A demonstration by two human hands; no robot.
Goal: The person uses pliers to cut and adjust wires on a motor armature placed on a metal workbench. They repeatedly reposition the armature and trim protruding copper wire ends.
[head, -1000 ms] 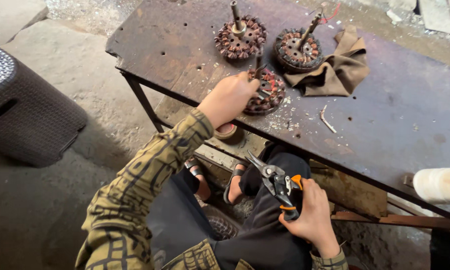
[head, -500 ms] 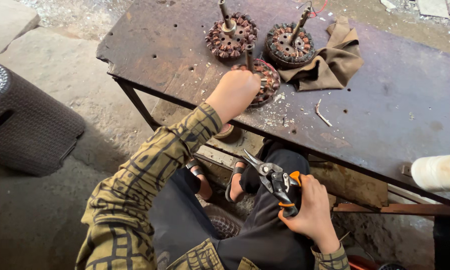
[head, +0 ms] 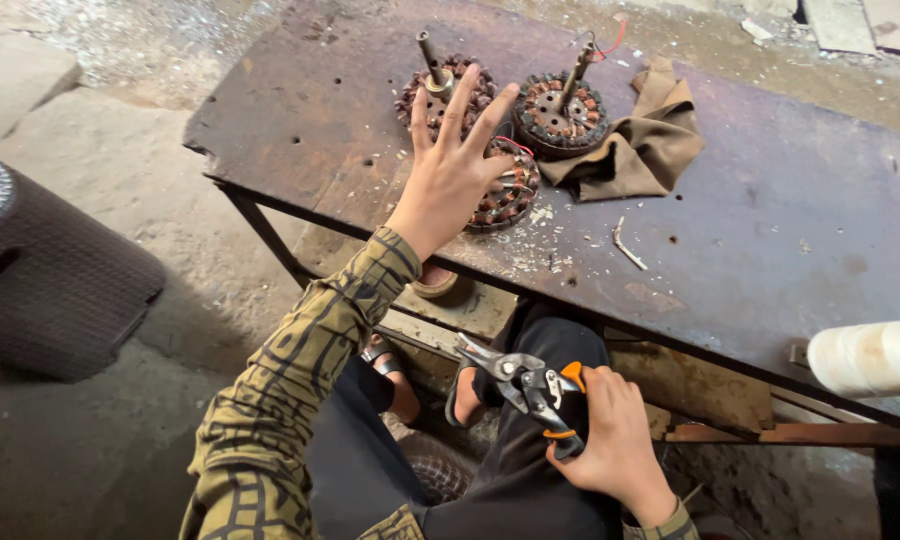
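Observation:
My left hand (head: pixel 452 170) is raised over the worn metal table (head: pixel 770 240) with its fingers spread, holding nothing. It hovers over the nearest of three wound motor stators (head: pixel 510 188). Two more stators with upright shafts stand behind it, one at the left (head: pixel 438 88) and one at the right (head: pixel 564 108). Low over my lap, my right hand (head: pixel 615 440) grips a pair of metal snips (head: pixel 525 385) with orange handles, blades pointing left.
A brown cloth (head: pixel 642 150) lies bunched beside the right stator. Small scraps and a wire offcut (head: pixel 626 246) litter the tabletop. A pale roll (head: pixel 870 355) juts in at the right edge. A dark woven basket (head: pixel 40 280) stands on the floor to the left.
My left hand has let go of the nearest stator, lifted and spread its fingers. The right hand still holds the snips in the same place.

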